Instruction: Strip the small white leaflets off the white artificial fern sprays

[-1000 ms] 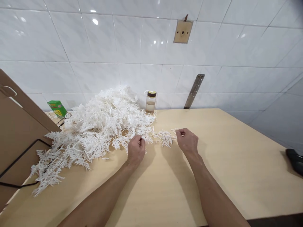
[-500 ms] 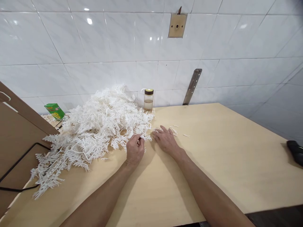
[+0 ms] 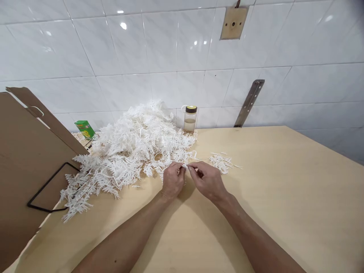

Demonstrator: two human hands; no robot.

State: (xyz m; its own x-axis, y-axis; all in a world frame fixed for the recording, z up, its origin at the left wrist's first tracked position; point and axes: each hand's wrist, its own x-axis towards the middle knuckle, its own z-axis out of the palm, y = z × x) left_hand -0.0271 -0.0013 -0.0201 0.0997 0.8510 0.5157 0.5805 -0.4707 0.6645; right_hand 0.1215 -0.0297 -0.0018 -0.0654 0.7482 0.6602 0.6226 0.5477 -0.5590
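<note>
A large heap of white branching plastic sprigs (image 3: 136, 136) lies on the wooden table (image 3: 273, 197), to the left of centre. At its near right edge my left hand (image 3: 173, 180) is closed, pinching a small white sprig (image 3: 184, 166) between thumb and fingers. My right hand (image 3: 206, 178) meets it there, thumb and forefinger pinched together at the sprig's other side. Whatever lies between the right fingertips is too small to make out clearly. Just beyond the right hand is a little pile of loose white pieces (image 3: 221, 162).
A lidded bottle of liquid (image 3: 190, 123) stands behind the heap by the tiled wall. At left are a cardboard box (image 3: 34, 167), a bent black metal frame (image 3: 42, 189) and a green carton (image 3: 85, 130). A metal bracket (image 3: 249, 103) rises at the table's back edge.
My right hand has drawn back from the loose pieces and closed into a pinch beside my left hand. The left still grips its sprig. The view has swung slightly left.
</note>
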